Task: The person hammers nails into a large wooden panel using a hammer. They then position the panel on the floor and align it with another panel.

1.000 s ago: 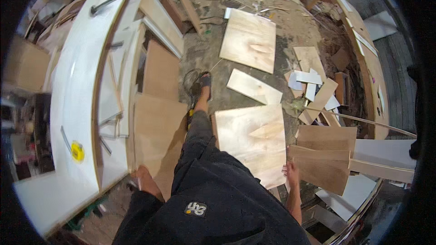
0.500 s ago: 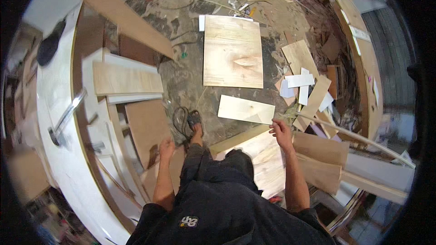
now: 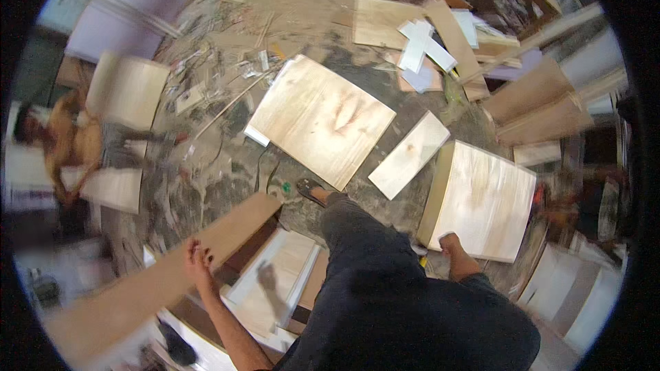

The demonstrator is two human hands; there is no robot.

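My left hand [image 3: 199, 261] is raised over a long brown board [image 3: 172, 275] at the lower left. Its fingers are apart and hold nothing; I cannot tell whether it touches the board. A shadow of a hand falls on the pale wooden panel [image 3: 282, 275] beside it. My right hand is out of view. Ahead of my feet, a large square plywood sheet [image 3: 323, 120] lies on the floor, over a white piece that shows at its edge. To its right is a smaller, narrow pale board [image 3: 410, 154].
A pale-topped wooden block or stack [image 3: 485, 199] stands by my bare right foot [image 3: 454, 251]. White strips [image 3: 419, 48] and offcuts lie at the far right. Another person [image 3: 72, 141] bends among boards at the left. Wood scraps litter the floor [image 3: 192, 185].
My view has turned left, so the boards have swung round to the right. My left hand has lifted out to the left and its fingers have spread. My right hand has left the view.
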